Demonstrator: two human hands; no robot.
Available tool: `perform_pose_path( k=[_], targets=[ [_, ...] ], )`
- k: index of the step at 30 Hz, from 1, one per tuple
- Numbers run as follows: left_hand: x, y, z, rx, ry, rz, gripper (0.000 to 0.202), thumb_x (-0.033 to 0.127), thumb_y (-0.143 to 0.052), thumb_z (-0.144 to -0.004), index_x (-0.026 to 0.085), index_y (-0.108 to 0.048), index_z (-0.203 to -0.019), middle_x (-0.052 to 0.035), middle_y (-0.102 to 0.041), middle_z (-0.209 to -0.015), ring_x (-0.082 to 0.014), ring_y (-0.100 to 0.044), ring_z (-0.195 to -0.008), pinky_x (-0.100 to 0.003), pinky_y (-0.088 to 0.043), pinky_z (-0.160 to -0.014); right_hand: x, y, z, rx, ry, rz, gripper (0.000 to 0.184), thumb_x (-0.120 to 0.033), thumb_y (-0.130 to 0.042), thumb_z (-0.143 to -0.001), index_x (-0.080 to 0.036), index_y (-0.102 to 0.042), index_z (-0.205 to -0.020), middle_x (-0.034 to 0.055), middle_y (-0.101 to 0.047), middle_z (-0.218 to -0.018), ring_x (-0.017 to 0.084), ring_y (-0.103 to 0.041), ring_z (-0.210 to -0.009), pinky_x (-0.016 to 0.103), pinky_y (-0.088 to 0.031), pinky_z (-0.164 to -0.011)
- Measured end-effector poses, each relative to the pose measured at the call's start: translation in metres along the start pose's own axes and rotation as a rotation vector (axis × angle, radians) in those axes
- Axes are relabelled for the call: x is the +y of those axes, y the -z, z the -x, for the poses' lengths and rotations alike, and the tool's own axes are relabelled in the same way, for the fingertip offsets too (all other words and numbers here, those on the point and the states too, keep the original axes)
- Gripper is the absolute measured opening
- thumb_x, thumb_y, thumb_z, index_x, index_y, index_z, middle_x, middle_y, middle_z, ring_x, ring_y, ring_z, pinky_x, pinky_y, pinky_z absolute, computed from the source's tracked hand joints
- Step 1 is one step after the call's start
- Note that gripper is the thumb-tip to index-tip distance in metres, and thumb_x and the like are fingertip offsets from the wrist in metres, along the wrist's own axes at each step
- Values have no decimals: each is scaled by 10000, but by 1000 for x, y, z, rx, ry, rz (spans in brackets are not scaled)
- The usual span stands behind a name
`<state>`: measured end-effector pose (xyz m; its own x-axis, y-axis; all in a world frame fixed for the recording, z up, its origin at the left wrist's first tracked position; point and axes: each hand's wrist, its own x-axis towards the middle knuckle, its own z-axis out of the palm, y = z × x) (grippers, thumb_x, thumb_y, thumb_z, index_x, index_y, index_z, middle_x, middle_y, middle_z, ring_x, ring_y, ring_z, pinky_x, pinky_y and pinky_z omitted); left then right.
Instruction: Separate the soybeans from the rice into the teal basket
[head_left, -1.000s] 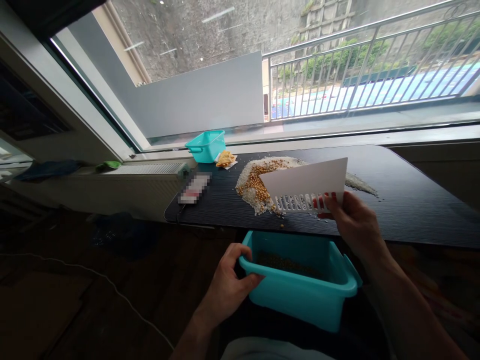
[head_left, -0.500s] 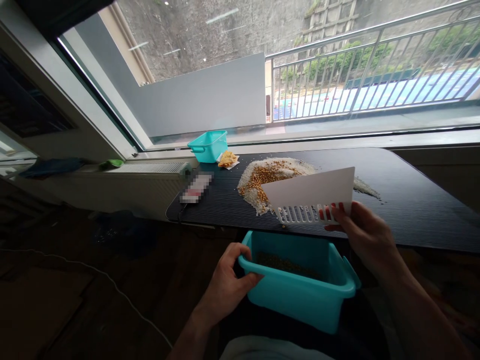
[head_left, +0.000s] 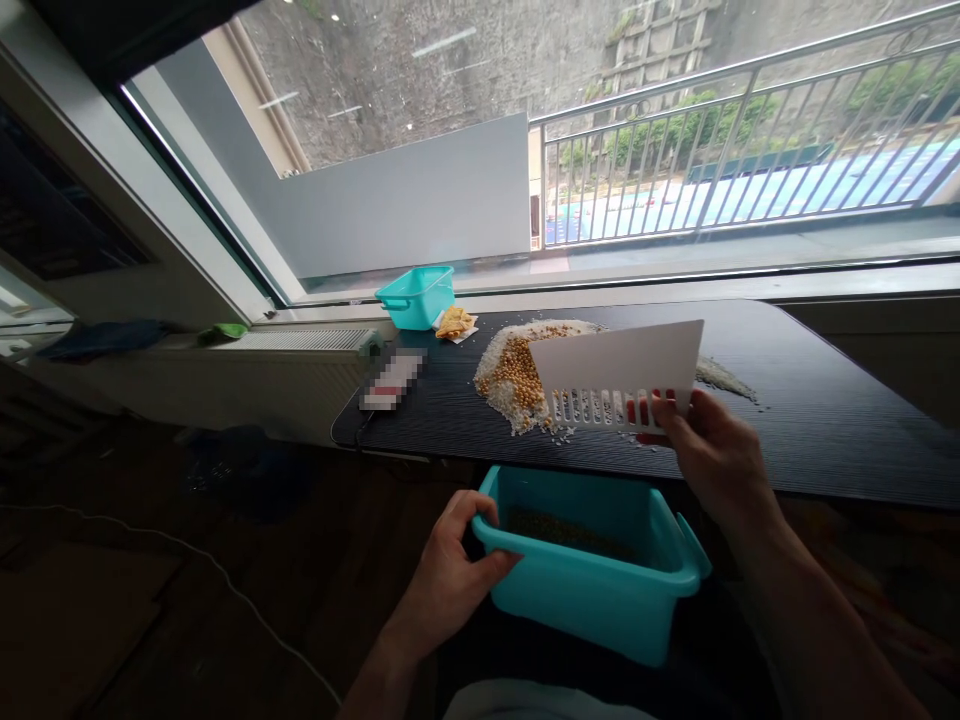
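My left hand (head_left: 457, 565) grips the near left rim of a turquoise plastic bin (head_left: 585, 600), held just below the table's front edge. Dark, grainy material (head_left: 566, 530) covers its bottom. In my right hand (head_left: 712, 445) is a white slotted scraper (head_left: 619, 365), a flat sheet with a row of slots along its lower edge, pinched at its right end. Behind and left of the scraper, a pile of white grains and yellow-brown kernels (head_left: 517, 370) spreads over the dark table (head_left: 795, 410); the scraper hides part of it.
A smaller turquoise basket (head_left: 418, 297) stands at the table's back left, beside a yellow crumpled cloth-like item (head_left: 455, 323). A blurred-out flat object (head_left: 394, 378) lies at the left edge. Greyish grains (head_left: 724, 378) form a streak right of the scraper. A window runs behind.
My right hand has moved the scraper slightly up and away from the bin, over the table. The left hand keeps its hold on the bin, which has shifted slightly left.
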<state>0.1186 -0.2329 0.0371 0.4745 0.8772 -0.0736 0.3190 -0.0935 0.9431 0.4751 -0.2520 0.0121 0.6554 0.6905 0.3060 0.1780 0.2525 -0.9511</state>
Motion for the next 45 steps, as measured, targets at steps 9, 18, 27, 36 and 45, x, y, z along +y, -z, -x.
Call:
perform_pose_path(
  k=[9, 18, 27, 36, 45],
  targets=[
    [-1, -3, 0, 29, -6, -12, 344, 500, -940, -879, 282, -681, -940, 7, -646, -994, -286, -677, -984, -377, -592, -929, 2, 14, -1, 29, -26, 41, 704, -952, -1018, -846, -304, -911, -1099, 70, -950, -976, 367, -972, -910, 493, -870, -715],
    [-1, 1, 1, 21, 10, -35, 308, 453, -928, -850, 289, -682, -936, 14, -642, -967, -281, -676, -961, -377, -618, -931, -1, 15, -14, -2, -13, 93, 606, -864, -1026, -912, -309, -884, -1109, 69, -953, -1006, 371, -982, -965, 523, -889, -781],
    [4, -4, 3, 42, 21, -17, 318, 487, -907, -846, 291, -673, -935, 4, -660, -995, -279, -658, -962, -364, -590, -902, -6, 1, -16, -61, 8, 59, 602, -872, -996, -941, -311, -883, -1127, 74, -967, -1049, 365, -987, -1008, 497, -878, -802],
    [4, -3, 3, 29, 14, -10, 325, 484, -931, -852, 284, -689, -937, 8, -647, -984, -286, -668, -974, -385, -595, -941, -10, 3, -14, -125, -12, 51, 597, -862, -991, -963, -304, -893, -1154, 84, -969, -1059, 370, -986, -1019, 496, -871, -811],
    [5, -3, 3, 20, 12, -18, 338, 509, -915, -865, 286, -674, -945, 20, -607, -971, -270, -622, -955, -380, -573, -962, -15, -6, -12, -104, -35, 56, 663, -916, -999, -913, -298, -886, -1127, 87, -954, -1041, 378, -976, -1024, 521, -876, -816]
  ],
)
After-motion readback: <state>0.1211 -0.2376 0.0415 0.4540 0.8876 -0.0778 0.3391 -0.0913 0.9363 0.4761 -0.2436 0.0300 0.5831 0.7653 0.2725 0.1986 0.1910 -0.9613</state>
